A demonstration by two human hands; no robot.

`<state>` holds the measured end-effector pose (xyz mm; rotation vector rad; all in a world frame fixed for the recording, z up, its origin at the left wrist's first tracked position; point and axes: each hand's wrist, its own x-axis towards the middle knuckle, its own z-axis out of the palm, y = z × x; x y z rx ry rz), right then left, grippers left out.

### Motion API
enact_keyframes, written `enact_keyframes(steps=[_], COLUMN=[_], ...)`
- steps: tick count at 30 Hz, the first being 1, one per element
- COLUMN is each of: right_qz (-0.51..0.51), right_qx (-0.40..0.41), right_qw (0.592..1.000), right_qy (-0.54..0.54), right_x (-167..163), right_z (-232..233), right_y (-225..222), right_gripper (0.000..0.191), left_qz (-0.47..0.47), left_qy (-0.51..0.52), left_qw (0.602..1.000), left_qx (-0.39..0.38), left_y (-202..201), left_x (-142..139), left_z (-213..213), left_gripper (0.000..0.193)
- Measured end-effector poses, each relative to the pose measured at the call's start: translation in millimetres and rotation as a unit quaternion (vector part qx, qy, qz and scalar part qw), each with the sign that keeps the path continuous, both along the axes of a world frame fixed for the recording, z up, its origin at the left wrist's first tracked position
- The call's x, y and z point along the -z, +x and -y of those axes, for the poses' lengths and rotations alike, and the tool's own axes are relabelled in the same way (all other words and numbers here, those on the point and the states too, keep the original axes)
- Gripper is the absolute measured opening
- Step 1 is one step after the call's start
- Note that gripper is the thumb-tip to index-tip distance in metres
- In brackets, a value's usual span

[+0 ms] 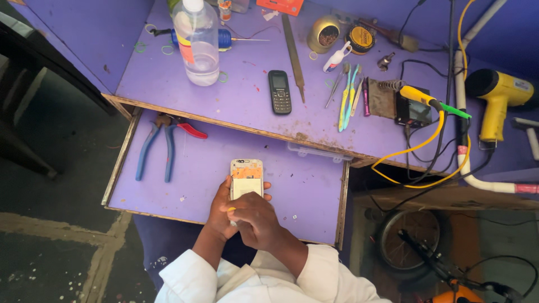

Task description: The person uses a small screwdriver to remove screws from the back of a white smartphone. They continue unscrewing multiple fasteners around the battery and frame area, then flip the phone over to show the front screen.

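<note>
Phone already opened, above the drawer; left hand grips it, right hand pinches a small yellow tool at its lower end.

bottle: clear, upright, upper left of the bench
phone: small, black, flat at upper centre
file: long, just right of the phone
tweezers: blue and green, right of centre
soldering iron: yellow handle, on its stand
heat gun: yellow, far right
pliers: blue handles, left in the drawer
wheel: lower right, on the floor
</note>
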<state>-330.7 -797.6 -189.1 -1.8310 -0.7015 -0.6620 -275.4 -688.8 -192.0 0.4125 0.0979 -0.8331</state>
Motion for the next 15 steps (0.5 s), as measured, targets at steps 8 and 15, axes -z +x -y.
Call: enact_keyframes(steps=[8,15], right_qz=[0.033,0.069], right_qx=[0.039,0.078], right_qw=[0.999,0.994], right_qy=[-0.015,-0.014], right_x=[14,33], right_z=[0,3], right_y=[-11,-27], right_gripper=[0.041,0.038], left_qz=[0.017,-0.007], left_qy=[0.001,-0.013], left_qw=[1.0,1.0], left_qx=[-0.013,-0.012], left_y=[-10,-23], left_x=[17,33], left_z=[1,5], left_gripper=[0.068,0.067])
